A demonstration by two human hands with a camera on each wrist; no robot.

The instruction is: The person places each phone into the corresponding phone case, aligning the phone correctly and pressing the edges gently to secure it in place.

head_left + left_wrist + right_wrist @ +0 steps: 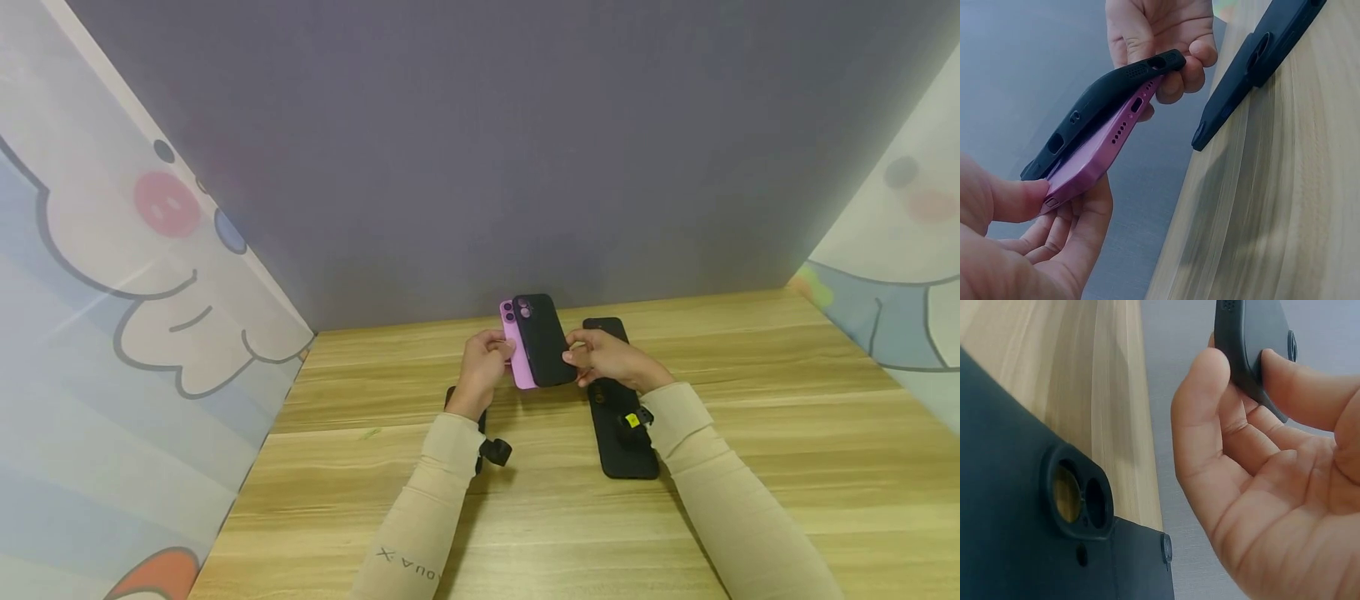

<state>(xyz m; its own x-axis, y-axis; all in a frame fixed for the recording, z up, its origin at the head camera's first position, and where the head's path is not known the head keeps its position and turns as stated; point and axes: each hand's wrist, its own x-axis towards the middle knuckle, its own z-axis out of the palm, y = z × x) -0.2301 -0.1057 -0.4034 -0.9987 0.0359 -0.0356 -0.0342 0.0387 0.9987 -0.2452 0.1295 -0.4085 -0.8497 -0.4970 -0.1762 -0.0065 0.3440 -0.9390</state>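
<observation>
In the head view, my left hand [482, 368] pinches a pink-purple phone [518, 357] along its left edge. A black phone case [545, 342] with camera holes lies slanted over the phone's back, and my right hand [609, 360] grips its lower right corner. From the left wrist, the phone [1107, 140] shows its port and speaker holes. The case [1094, 97] meets it near my left thumb and gapes along the bottom edge. Seen from the right wrist, my thumb and fingers hold the case corner [1244, 337]; the phone is hidden there.
Two more black phone cases lie end to end on the wooden table [540, 525] beneath my right hand: a near one [626, 446] and a far one [603, 325]. A dark flat object [481, 425] is partly covered by my left wrist. Behind stands a grey panel [480, 167].
</observation>
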